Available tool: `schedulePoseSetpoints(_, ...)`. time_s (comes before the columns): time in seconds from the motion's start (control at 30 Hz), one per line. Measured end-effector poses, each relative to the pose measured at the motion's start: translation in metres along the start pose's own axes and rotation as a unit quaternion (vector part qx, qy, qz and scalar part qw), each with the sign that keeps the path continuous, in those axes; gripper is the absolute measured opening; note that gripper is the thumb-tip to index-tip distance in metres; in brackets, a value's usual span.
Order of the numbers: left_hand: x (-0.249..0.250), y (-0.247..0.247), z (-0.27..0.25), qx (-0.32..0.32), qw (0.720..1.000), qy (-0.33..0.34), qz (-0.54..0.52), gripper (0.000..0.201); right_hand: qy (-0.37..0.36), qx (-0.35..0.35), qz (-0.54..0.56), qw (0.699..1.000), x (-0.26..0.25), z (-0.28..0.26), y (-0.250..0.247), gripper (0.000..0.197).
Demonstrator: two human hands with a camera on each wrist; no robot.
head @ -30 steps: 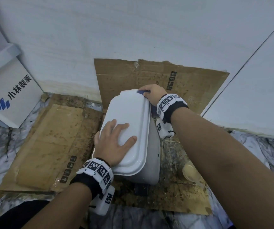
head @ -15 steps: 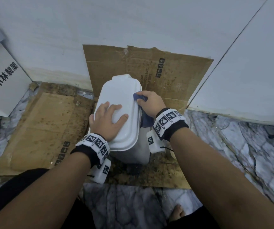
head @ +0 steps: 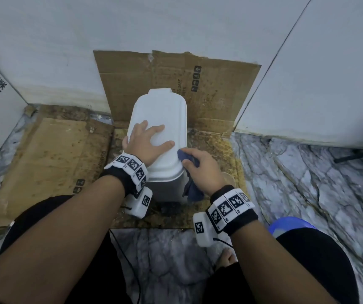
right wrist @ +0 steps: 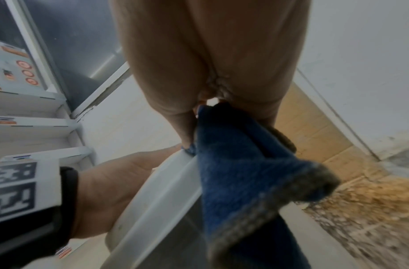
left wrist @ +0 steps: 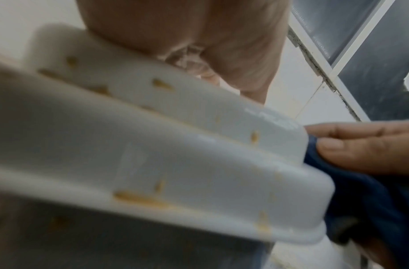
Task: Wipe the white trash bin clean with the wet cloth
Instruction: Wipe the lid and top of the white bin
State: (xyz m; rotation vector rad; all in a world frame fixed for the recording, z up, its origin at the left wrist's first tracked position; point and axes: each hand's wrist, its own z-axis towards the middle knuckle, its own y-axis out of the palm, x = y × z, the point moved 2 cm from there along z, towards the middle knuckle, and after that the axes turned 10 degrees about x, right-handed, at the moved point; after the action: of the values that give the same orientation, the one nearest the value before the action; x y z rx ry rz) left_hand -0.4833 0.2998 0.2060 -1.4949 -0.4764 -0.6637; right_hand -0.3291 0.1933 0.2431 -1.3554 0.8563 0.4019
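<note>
On the stained cardboard [head: 44,163] by the far wall, the white trash bin [head: 160,113] is standing with its lid closed, contents hidden. The left hand [head: 145,143] is lying flat on the lid, fingers [head: 156,129] spread. At the lid's near right edge, the right hand [head: 202,170] is gripping the blue wet cloth [head: 185,157] with curled fingers, pressing it against the rim.

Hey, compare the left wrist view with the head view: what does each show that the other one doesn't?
Only the left wrist view shows the yellowish spots along the side of the lid rim.

Only the head view shows the whole white trash bin standing on stained cardboard, and the left hand pressed flat on the lid.

Both show the right hand holding the blue cloth against the lid's near right corner.
</note>
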Motion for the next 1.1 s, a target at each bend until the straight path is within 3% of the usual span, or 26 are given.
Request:
schedulePoseSetpoints(0.27,0.022,0.01,0.002,-0.114,0.992,0.026,-0.054,0.076,0.094,0.104,0.119,0.983,0.031,-0.042,-0.014,0.032)
schedulePoseSetpoints(0.47,0.045,0.017,0.003,-0.178,0.983,0.043,-0.018,0.085,0.137,0.154,0.147,0.967,0.049,-0.063,0.001,0.034)
schedulePoseSetpoints(0.77,0.05,0.021,0.004,-0.208,0.976,0.064,0.022,0.088,0.164,0.198,0.184,0.949,0.042,-0.072,0.037,0.036)
schedulePoseSetpoints(0.93,0.051,0.015,0.006,-0.234,0.967,0.089,0.057,0.081,0.14,0.176,0.167,0.96,0.018,-0.069,0.061,0.036)
schedulePoseSetpoints(1.1,0.048,0.012,0.009,-0.242,0.962,0.104,0.071,0.077,0.114,0.051,0.193,0.973,0.017,-0.06,0.05,0.033)
